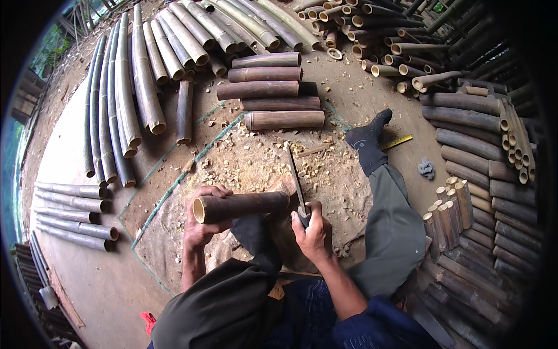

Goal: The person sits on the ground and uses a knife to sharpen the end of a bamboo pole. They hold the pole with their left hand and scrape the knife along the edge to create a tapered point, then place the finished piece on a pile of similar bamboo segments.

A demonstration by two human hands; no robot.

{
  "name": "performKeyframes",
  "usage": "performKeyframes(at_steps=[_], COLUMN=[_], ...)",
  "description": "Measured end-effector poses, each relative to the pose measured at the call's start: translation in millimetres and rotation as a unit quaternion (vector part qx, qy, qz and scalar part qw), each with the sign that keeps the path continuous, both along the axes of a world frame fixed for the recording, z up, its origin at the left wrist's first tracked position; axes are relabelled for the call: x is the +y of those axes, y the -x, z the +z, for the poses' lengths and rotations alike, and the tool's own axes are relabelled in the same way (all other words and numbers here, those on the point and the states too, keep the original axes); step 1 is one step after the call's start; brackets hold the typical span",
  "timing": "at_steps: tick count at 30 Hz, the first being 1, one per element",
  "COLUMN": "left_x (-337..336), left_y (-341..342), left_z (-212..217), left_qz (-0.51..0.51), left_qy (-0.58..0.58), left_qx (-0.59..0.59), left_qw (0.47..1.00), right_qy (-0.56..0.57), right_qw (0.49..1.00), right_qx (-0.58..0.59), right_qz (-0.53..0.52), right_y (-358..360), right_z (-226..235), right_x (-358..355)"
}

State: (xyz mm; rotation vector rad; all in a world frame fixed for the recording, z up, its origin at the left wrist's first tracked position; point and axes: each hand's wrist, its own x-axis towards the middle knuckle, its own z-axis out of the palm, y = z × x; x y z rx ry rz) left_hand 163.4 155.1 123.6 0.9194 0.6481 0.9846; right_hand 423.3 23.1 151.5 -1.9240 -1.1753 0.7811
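My left hand [200,216] is closed round the near-left end of a dark bamboo tube [244,207], whose pale cut mouth faces left. The tube lies roughly level above my bent left leg. Its right end rests by a wooden block [283,185], partly hidden behind it. In my right hand [314,234] is a knife [295,180] with a dark handle, its long narrow blade pointing away from me. The blade stands just right of the tube's right end; whether the two touch I cannot tell.
Wood chips [273,148] litter the sacking mat [174,238] around me. Ahead lie several short bamboo tubes [267,89] and long poles [125,87]. Stacked tubes [471,139] line the right side. A yellow ruler [397,141] lies beyond my outstretched right foot [369,142].
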Motion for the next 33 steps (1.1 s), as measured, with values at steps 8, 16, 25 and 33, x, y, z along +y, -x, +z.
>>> performKeyframes(at_steps=[8,16,25,33], left_x=[-6.8,90.2,227.1,7.3], left_y=[-56.0,-84.1,-12.1,1.7], left_z=[-42.4,-75.5,-56.8,-110.8], left_qz=[-0.030,0.236,0.325,0.125], left_qy=[0.152,0.137,-0.063,0.004], left_qx=[-0.031,0.140,0.489,0.451], left_qw=[0.987,0.952,0.807,0.884], right_qy=[0.184,0.111,0.165,0.178], right_qw=[0.983,0.993,0.978,0.982], right_qx=[-0.004,-0.019,0.125,0.062], right_qz=[0.024,0.027,0.001,0.003], right_y=[-7.5,-22.4,-14.6,-21.6], right_z=[-118.6,-151.7,-145.4,-164.2], right_x=[-18.8,-28.3,-20.5,-28.4])
